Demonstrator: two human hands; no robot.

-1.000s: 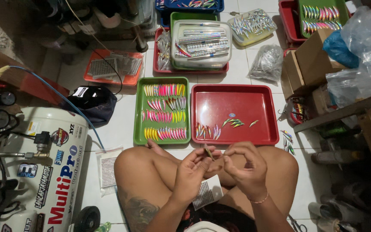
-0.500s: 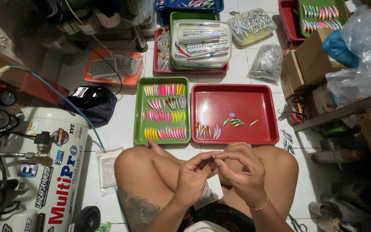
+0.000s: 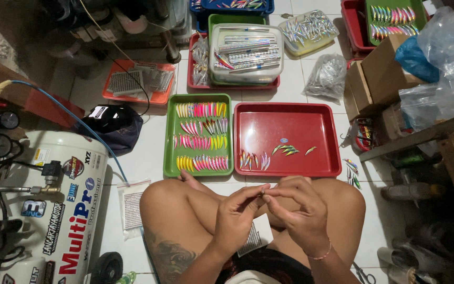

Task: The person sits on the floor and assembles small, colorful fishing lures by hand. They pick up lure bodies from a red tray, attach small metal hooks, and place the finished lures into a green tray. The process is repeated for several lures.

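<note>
White air compressor tank (image 3: 53,210), black cap (image 3: 109,123), cardboard box (image 3: 384,68), orange tray (image 3: 137,84) (holding small grids), clear bag (image 3: 332,73)

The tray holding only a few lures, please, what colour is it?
Red tray, seen clearly in the head view.

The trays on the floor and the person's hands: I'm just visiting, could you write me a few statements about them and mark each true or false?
1. The green tray holds rows of small colourful lures. True.
2. The red tray is packed full. False: only a few lures lie along its near side.
3. Both hands meet above the crossed legs, left hand and right hand pinching something tiny between the fingertips. True.
4. The green tray lies to the right of the red one. False: it lies to its left.
5. The right wrist wears a thin bracelet. True.
</note>
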